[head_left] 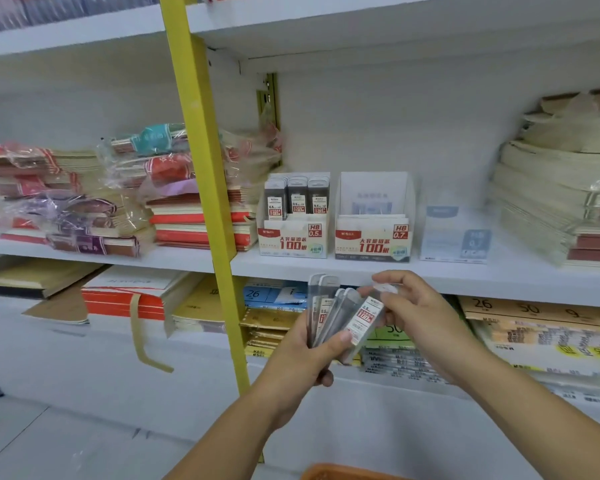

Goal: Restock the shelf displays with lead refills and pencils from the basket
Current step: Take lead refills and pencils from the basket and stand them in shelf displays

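My left hand (305,355) grips a fanned bunch of lead refill cases (329,311) below the shelf edge. My right hand (416,317) pinches the top of the front refill case (362,322), which has a white label with red print. On the shelf above stands the HB 0.5 display box (293,237), holding three rows of refill cases. Beside it the HB 0.7 display box (373,240) shows only a card inside. An orange basket (343,472) peeks in at the bottom edge.
A pale blue display box (456,237) stands right of the 0.7 box. Stacks of notebooks (561,192) fill the shelf's right end, wrapped notebooks (125,199) the left. A yellow upright (205,188) crosses in front. Paper packs (534,330) lie on the lower shelf.
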A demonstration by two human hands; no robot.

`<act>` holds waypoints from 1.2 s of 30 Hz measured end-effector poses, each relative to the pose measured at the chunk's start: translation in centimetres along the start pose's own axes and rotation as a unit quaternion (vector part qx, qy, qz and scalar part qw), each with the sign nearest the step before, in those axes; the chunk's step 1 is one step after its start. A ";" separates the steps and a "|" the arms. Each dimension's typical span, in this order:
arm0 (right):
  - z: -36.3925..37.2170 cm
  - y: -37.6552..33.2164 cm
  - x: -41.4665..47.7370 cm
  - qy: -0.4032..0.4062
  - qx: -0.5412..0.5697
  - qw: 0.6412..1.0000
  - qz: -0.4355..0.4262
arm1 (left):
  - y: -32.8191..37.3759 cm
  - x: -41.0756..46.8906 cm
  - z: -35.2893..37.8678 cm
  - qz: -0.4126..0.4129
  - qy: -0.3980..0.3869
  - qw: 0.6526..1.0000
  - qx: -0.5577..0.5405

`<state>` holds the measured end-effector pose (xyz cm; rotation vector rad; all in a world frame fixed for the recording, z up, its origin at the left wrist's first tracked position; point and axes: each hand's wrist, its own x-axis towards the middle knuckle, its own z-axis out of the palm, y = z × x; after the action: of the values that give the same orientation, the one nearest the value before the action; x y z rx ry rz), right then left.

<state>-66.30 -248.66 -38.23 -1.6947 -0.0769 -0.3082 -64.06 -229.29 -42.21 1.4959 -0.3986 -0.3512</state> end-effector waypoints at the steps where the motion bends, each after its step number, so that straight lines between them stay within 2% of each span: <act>1: -0.3 -0.2 0.2 0.003 0.005 1.000 0.004 | 0.0 0.1 -0.2 -0.009 0.003 1.000 -0.020; 6: -0.6 -0.8 0.4 0.022 0.018 1.000 0.005 | 0.4 0.2 -0.5 -0.024 0.017 0.998 -0.048; 13: 0.4 -3.2 0.5 0.020 -0.011 0.999 -0.024 | 1.6 0.1 -1.1 0.010 0.063 0.997 -0.050; 17: 1.8 -9.0 3.3 0.055 -0.052 0.985 -0.153 | 4.3 0.9 -3.5 0.073 0.150 0.985 -0.050; 20: 3.8 -13.6 6.9 0.060 -0.156 0.945 -0.282 | 6.2 1.5 -6.0 0.103 0.193 0.974 -0.065; 23: 6.7 -15.2 10.6 0.043 -0.279 0.901 -0.330 | 6.6 1.8 -7.6 0.114 0.214 0.968 -0.064; 28: 9.5 -13.5 15.5 -0.005 -0.393 0.870 -0.298 | 6.0 2.4 -9.8 0.106 0.241 0.958 -0.115; 33: 9.8 -12.4 18.1 -0.007 -0.419 0.868 -0.267 | 6.0 2.9 -10.8 0.089 0.224 0.961 -0.134; 36: 9.7 -11.9 18.7 -0.018 -0.473 0.846 -0.245 | 6.2 2.9 -10.6 0.077 0.204 0.967 -0.132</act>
<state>-49.50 -239.69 -23.26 -2.6611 -0.4533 -0.7875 -56.71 -220.91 -36.28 1.2269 -0.1312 0.0318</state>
